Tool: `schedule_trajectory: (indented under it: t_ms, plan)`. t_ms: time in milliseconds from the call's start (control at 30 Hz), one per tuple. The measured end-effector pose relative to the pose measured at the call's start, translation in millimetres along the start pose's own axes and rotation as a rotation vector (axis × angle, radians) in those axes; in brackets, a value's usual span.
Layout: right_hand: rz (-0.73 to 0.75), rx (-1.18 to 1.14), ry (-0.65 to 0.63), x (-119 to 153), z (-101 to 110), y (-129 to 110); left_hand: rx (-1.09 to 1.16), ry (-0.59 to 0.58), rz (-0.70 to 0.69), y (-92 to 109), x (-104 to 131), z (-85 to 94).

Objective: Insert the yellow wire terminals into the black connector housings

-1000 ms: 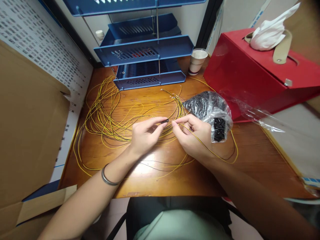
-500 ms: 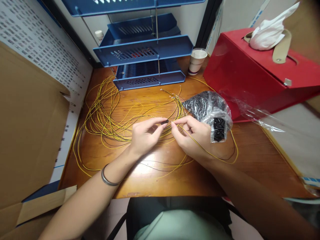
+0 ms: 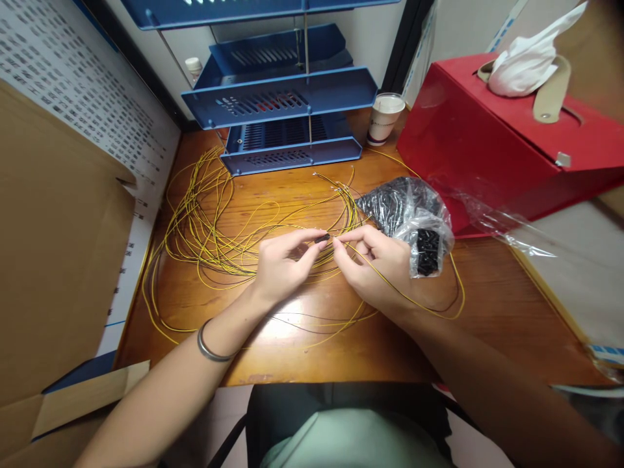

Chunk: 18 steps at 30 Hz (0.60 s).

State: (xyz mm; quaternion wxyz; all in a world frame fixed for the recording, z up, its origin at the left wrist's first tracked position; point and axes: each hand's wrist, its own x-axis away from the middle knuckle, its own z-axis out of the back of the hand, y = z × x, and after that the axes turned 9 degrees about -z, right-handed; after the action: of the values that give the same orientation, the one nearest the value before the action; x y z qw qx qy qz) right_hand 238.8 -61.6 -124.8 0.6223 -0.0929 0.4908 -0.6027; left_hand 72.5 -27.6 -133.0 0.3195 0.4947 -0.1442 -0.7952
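Between thumb and forefinger, my left hand (image 3: 280, 265) pinches a small black plastic connector (image 3: 322, 238). Facing it, my right hand (image 3: 375, 263) grips the end of a thin yellow wire (image 3: 390, 284) in its fingertips. That wire runs back over the right palm and wrist, then loops on the table beside a dark wire. The fingertips of both hands nearly meet; whether the wire's tip touches the connector is too small to tell. Behind the hands, a loose coil of yellow and dark wires (image 3: 188, 237) spreads left, its metal-tipped ends (image 3: 341, 188) gathered near the middle.
A clear plastic bag (image 3: 402, 198) of black pieces lies right of the wire ends. Blue stacked trays (image 3: 292, 156), a paper cup (image 3: 384, 120) and a red tissue box (image 3: 468, 143) stand behind on the wooden table (image 3: 497, 305). Cardboard (image 3: 58, 214) borders the left side.
The connector and the right fingertips have come very slightly closer together. Both hands keep their grips, and everything else looks the same.
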Motion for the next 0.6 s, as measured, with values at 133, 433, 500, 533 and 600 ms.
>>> schedule_trajectory:
  t_ms: [133, 433, 500, 533, 600]
  plan:
    - [0.007, 0.005, 0.004, 0.4, -0.1, 0.1, 0.002, 0.001, -0.003, 0.0, -0.1, -0.1]
    - [-0.053, -0.037, -0.032, 0.8, -0.6, 0.0, -0.008, -0.012, -0.001, 0.8, -1.1, -0.2]
    - [-0.061, -0.044, -0.037, 0.7, -0.5, -0.3, -0.013, -0.021, 0.009, 0.4, -0.6, -0.1]
    - [-0.064, -0.048, -0.038, 0.7, -0.4, -0.3, -0.014, -0.025, 0.014, 0.2, -0.3, 0.0]
    - [-0.073, -0.053, -0.041, 0.7, -0.3, 0.0, -0.012, -0.030, 0.018, -0.2, 0.2, -0.1]
